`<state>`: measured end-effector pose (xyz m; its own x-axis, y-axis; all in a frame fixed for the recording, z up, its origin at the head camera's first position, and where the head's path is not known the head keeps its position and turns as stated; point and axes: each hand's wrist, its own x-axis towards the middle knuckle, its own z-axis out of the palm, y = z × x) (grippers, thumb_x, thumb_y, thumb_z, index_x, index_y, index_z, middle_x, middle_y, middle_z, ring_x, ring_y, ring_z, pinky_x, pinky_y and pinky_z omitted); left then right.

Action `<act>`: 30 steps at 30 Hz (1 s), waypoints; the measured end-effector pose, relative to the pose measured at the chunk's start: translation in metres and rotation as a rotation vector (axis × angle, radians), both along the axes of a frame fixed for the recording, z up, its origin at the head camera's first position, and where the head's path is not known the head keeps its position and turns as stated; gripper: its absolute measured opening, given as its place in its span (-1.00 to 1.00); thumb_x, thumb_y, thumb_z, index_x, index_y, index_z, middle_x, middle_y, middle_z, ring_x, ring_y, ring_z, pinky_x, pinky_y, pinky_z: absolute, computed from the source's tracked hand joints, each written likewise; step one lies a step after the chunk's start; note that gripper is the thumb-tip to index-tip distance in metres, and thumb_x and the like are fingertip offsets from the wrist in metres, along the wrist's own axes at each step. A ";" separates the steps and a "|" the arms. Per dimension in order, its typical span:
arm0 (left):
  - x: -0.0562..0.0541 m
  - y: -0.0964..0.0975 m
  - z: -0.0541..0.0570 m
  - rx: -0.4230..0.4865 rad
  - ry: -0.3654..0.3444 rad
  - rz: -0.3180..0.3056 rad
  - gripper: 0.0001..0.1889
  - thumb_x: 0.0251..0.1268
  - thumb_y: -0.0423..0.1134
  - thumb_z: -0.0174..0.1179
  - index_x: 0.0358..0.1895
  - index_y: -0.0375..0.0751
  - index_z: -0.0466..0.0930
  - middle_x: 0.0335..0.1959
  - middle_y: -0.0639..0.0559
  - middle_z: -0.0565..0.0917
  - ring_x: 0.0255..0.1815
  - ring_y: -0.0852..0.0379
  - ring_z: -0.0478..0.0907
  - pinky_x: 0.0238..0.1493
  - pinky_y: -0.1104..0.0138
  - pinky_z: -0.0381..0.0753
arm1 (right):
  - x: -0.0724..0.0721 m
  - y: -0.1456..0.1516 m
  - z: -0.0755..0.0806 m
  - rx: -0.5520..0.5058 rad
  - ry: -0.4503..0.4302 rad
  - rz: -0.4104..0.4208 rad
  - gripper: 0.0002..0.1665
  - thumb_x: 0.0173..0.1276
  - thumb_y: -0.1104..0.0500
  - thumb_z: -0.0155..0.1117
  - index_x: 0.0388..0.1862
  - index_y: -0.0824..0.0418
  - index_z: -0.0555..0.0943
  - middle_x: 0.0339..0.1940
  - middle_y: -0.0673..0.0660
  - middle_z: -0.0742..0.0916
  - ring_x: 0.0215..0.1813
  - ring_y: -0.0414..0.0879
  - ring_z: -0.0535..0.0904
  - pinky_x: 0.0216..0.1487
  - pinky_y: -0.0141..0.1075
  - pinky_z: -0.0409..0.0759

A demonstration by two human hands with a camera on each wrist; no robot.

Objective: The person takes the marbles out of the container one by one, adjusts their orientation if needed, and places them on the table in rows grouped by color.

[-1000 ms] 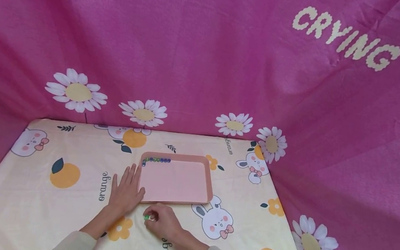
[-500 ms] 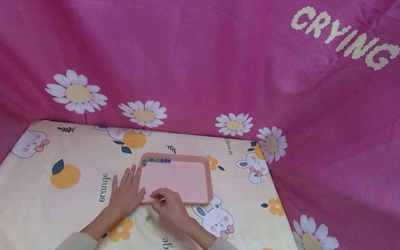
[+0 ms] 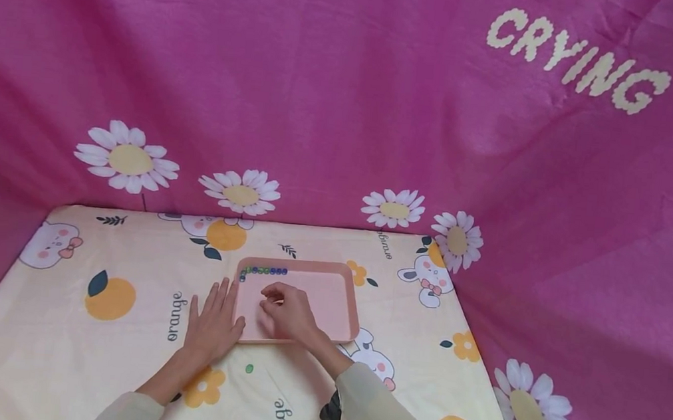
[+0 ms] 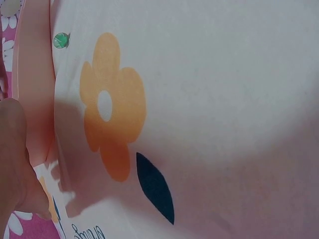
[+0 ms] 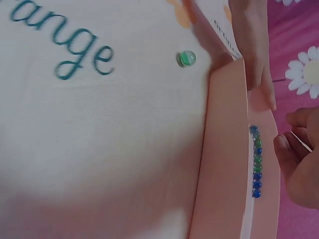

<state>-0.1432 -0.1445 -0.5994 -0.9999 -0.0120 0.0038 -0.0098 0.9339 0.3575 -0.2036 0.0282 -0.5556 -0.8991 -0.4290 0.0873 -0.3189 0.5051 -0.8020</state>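
Observation:
A pink tray (image 3: 352, 308) lies on the patterned cloth. Blue and green marbles (image 3: 266, 270) line its far edge from the left corner, and the row bends down the left side. My left hand (image 3: 209, 332) lies flat with fingers spread, against the tray's left edge. Above the tray's middle hovers my right hand (image 3: 290, 311), its thumb and fingers curled close together; whether anything sits between them is hidden. One green marble (image 3: 249, 368) rests on the cloth just in front of the tray, also visible in the right wrist view as a clear-and-green marble (image 5: 187, 58).
The cream tablecloth (image 3: 136, 366) carries printed oranges, flowers and rabbits. Magenta fabric (image 3: 334, 103) with daisies hangs behind and at both sides of the table. The tray's raised near wall (image 5: 222, 134) stands between the loose marble and the row.
My right hand has risen from beside the green marble in front of the tray, passed over the near wall, and now hangs above the tray. The loose marble and the left hand stay put.

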 end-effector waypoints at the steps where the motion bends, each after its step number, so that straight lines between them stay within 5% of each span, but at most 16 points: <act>1: 0.000 0.000 0.000 0.003 0.002 -0.001 -0.14 0.42 0.02 0.07 0.60 -0.32 -0.09 0.60 -0.29 -0.06 0.59 -0.26 -0.17 0.48 -0.27 -0.31 | -0.003 -0.002 -0.001 0.006 -0.001 -0.013 -0.80 0.30 0.29 0.41 -0.11 0.31 0.72 -0.31 -0.01 0.76 -0.25 -0.27 0.66 -0.09 -0.44 0.64; 21: 0.003 -0.003 -0.002 0.008 0.027 -0.017 -0.18 0.42 0.00 0.02 0.59 -0.34 -0.05 0.60 -0.30 -0.03 0.59 -0.26 -0.15 0.46 -0.30 -0.31 | -0.041 -0.027 -0.018 0.071 0.047 -0.146 -0.83 0.26 0.34 0.37 -0.16 0.33 0.74 -0.30 0.09 0.78 -0.26 -0.17 0.69 -0.21 -0.44 0.64; 30: -0.001 -0.002 0.000 0.024 0.015 -0.017 -0.18 0.43 0.00 0.02 0.59 -0.33 -0.08 0.60 -0.29 -0.05 0.59 -0.25 -0.17 0.48 -0.27 -0.34 | -0.044 -0.030 -0.033 0.035 -0.046 -0.263 -0.78 0.27 0.33 0.32 -0.11 0.29 0.76 -0.34 0.03 0.76 -0.33 -0.22 0.59 -0.22 -0.44 0.61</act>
<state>-0.1437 -0.1464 -0.5994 -0.9998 0.0049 0.0189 0.0117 0.9250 0.3797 -0.2478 -0.0022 -0.5884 -0.9828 -0.1820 0.0327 -0.1362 0.5931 -0.7935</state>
